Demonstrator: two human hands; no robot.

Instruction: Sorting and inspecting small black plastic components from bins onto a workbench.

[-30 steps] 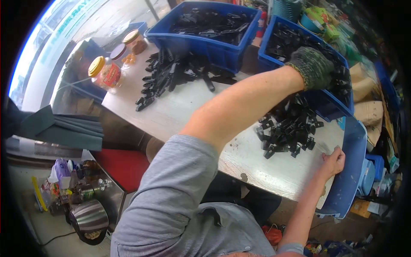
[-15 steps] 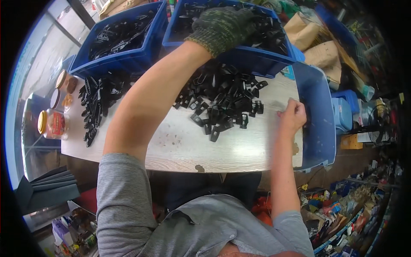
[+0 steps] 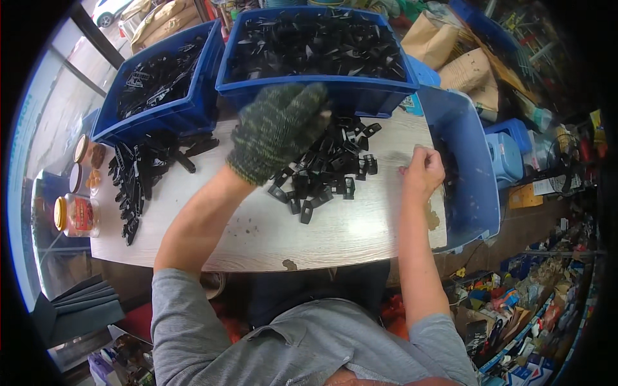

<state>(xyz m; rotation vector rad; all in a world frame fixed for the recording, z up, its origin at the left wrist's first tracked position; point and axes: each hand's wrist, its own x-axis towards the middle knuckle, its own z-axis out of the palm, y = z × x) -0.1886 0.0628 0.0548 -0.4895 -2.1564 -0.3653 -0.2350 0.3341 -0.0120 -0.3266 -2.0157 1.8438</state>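
My left hand (image 3: 279, 125), in a dark green knitted glove, is over the far left side of a pile of small black plastic clips (image 3: 338, 161). Motion smears its bent fingers, and what lies under them is hidden. Just beyond it stands a large blue bin (image 3: 380, 96), full of similar black pieces. My bare right hand (image 3: 423, 172) hovers or rests at the right of the table; its fingers are curled closed, and whatever they hold is hidden. Long black plastic strips (image 3: 132, 186) lie heaped at the table's left.
A second blue bin (image 3: 154, 114) of black parts stands far left. An empty-looking lighter blue tub (image 3: 473, 193) adjoins the right edge of the pale table (image 3: 335, 238). Jars, one a yellow-lidded jar (image 3: 78, 215), line the left edge. Paper sacks (image 3: 428, 42) are at the back right.
My left hand has come out of the large blue bin, back toward me and left, to the clip pile. My right hand remains closed at the table's right. The view has shifted slightly.
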